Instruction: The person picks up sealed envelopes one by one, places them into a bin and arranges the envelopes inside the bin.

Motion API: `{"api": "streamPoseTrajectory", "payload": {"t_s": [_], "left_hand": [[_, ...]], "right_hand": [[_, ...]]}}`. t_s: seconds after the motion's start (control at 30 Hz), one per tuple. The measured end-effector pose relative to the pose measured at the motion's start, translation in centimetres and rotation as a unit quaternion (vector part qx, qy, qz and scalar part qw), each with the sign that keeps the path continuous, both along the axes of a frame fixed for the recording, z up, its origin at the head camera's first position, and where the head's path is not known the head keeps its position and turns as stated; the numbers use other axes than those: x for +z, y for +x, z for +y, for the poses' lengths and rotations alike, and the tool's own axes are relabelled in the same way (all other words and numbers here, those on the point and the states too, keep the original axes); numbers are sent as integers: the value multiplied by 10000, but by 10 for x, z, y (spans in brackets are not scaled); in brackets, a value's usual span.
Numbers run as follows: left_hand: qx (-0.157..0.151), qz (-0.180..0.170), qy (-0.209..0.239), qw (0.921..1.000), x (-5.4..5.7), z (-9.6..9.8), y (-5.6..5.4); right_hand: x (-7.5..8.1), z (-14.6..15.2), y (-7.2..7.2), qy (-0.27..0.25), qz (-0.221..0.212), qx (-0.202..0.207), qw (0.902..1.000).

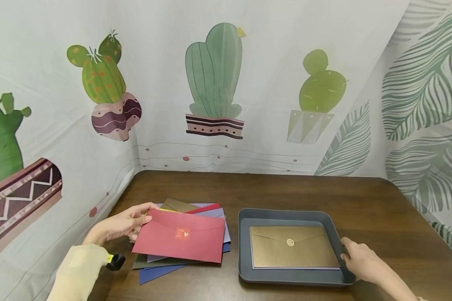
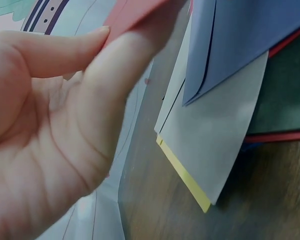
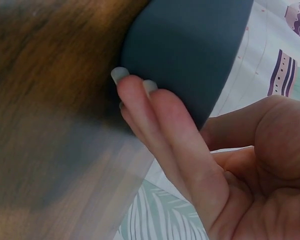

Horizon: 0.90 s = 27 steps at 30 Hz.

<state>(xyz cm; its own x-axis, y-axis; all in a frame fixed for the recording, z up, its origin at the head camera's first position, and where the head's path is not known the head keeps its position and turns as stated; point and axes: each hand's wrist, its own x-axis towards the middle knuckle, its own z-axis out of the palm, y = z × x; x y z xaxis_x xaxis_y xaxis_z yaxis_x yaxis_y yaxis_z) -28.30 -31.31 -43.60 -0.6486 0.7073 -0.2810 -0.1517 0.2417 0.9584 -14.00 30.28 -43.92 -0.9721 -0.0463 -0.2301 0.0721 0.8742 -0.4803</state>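
My left hand (image 1: 121, 225) pinches a red envelope (image 1: 181, 242) by its left corner, thumb on top, raised over a loose pile of envelopes. The red one has a small gold print with a heart on its flap. Beneath it, edges of a lavender envelope (image 1: 215, 212), a blue envelope (image 1: 156, 274) and others stick out; in the left wrist view a grey envelope (image 2: 212, 130) shows. On the right, my right hand (image 1: 367, 260) holds the side of a dark grey tray (image 1: 286, 281), fingers along its outer wall, thumb at the rim. A gold envelope (image 1: 294, 255) with a round seal lies inside the tray.
Under the gold envelope in the tray, a thin purplish edge shows. The brown wooden table (image 1: 196, 186) reaches back to a white curtain (image 1: 154, 83) printed with cacti and leaves. A black strap piece (image 1: 116, 262) is at my left wrist.
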Motion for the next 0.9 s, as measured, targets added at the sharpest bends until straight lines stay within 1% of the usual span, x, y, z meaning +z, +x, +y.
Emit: {"api": "streamPoseTrajectory", "payload": {"t_s": [0.2,0.4,0.63,0.9], "left_hand": [[24,62,153,9999,-1,1,-1],[68,156,240,9996,1,5,0],[-92,219,310,9992,9,16,5],[-245,315,339,9986,19,30,9]], "right_hand": [[-1,0,1,-47,92,84,9999],[-1,-1,2,-75,120,10,9999],[-1,-1,3,7,188,65,9998],[1,-3,3,62,200,26,9998]]}}
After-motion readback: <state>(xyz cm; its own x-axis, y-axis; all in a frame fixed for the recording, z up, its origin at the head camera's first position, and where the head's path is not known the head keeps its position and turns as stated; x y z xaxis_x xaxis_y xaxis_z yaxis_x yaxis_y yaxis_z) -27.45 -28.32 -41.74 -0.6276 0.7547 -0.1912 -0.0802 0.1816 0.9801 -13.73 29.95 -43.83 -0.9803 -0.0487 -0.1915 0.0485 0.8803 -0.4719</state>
